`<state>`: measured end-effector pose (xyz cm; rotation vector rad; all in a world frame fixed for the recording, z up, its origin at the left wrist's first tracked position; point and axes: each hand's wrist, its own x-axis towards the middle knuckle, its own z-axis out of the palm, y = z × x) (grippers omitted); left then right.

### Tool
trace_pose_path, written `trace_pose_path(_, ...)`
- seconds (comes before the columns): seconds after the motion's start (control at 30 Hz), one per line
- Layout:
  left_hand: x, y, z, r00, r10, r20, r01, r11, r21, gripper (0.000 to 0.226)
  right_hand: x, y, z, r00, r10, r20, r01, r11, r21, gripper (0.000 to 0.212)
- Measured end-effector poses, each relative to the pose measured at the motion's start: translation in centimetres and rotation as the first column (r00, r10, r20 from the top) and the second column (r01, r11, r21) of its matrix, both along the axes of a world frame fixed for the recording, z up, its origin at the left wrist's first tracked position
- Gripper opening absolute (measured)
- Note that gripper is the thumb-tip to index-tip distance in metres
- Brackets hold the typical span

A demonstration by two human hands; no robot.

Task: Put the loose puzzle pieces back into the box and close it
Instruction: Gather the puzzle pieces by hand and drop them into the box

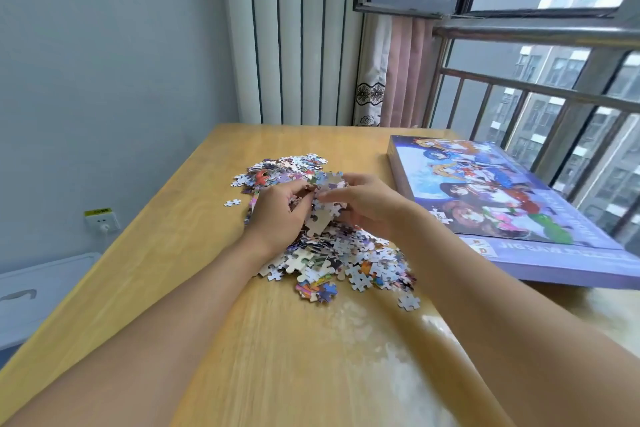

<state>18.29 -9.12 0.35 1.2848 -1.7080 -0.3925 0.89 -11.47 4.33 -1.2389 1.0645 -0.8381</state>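
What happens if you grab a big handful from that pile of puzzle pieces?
The pile of puzzle pieces is loose and unjoined, so a handful would probably spill at the edges. The pieces look thin and flat, likely light. Both the left hand and right hand cup a bunch, which suggests one hand's grip wouldn't contain them.

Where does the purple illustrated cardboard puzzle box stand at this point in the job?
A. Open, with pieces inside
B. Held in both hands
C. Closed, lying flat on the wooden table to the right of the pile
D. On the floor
C: the purple illustrated cardboard puzzle box lies flat with its lid on, on the wooden table, right of the pile of loose puzzle pieces, which both hands are gathering.
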Motion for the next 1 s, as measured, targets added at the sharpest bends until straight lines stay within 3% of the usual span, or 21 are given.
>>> trace_pose_path(0.07,-0.4,0.1,0.0,0.999,0.003,0.048,-0.002,1.000,-0.027,0.021,0.1,-0.3,-0.3,0.999,-0.023,0.025,0.023,1.000,0.020,0.034)
trace_pose_path(0.2,-0.4,0.0,0.3,0.993,0.099,0.065,-0.095,0.993,-0.070,0.027,0.1,-0.9,0.1,0.985,-0.170,-0.004,0.170,0.983,0.068,0.075)
trace_pose_path(0.23,-0.2,-0.1,0.3,0.992,0.110,0.065,-0.104,0.991,-0.090,0.027,-0.1,-0.8,0.5,0.979,-0.204,0.007,0.202,0.975,0.091,0.074)
trace_pose_path(0.33,0.0,0.2,0.7,0.992,0.093,0.089,-0.075,0.979,-0.192,0.024,-1.5,0.1,2.1,0.968,-0.242,0.063,0.229,0.959,0.168,0.023)
trace_pose_path(0.4,-0.1,0.6,1.1,0.992,0.062,0.111,-0.033,0.969,-0.246,0.022,-2.7,1.0,3.2,0.966,-0.248,0.073,0.230,0.953,0.199,0.005)
trace_pose_path(0.47,-0.5,1.1,1.4,0.993,0.040,0.114,-0.007,0.961,-0.275,0.020,-3.6,1.3,4.0,0.959,-0.263,0.107,0.234,0.946,0.223,0.006)
trace_pose_path(0.6,-2.9,2.3,2.2,0.997,-0.009,0.079,0.026,0.974,-0.223,0.022,-5.9,2.0,5.1,0.922,-0.336,0.193,0.276,0.919,0.280,0.038)
trace_pose_path(0.77,-6.5,3.5,2.2,0.971,-0.142,0.193,0.142,0.990,0.012,0.046,-8.1,3.5,6.5,0.924,-0.324,0.202,0.262,0.923,0.281,0.020)
trace_pose_path(0.87,-8.7,4.1,1.6,0.933,-0.199,0.298,0.189,0.980,0.063,0.061,-9.0,3.9,6.5,0.919,-0.343,0.196,0.281,0.916,0.287,0.021)
trace_pose_path(0.93,-9.9,4.4,1.6,0.965,-0.184,0.188,0.170,0.981,0.091,0.056,-9.3,4.1,6.3,0.917,-0.354,0.181,0.299,0.914,0.274,0.023)
trace_pose_path(1.0,-10.6,4.6,2.3,0.979,-0.154,-0.130,0.178,0.964,0.195,0.049,-9.3,4.0,5.8,0.924,-0.351,0.152,0.306,0.916,0.259,0.032)
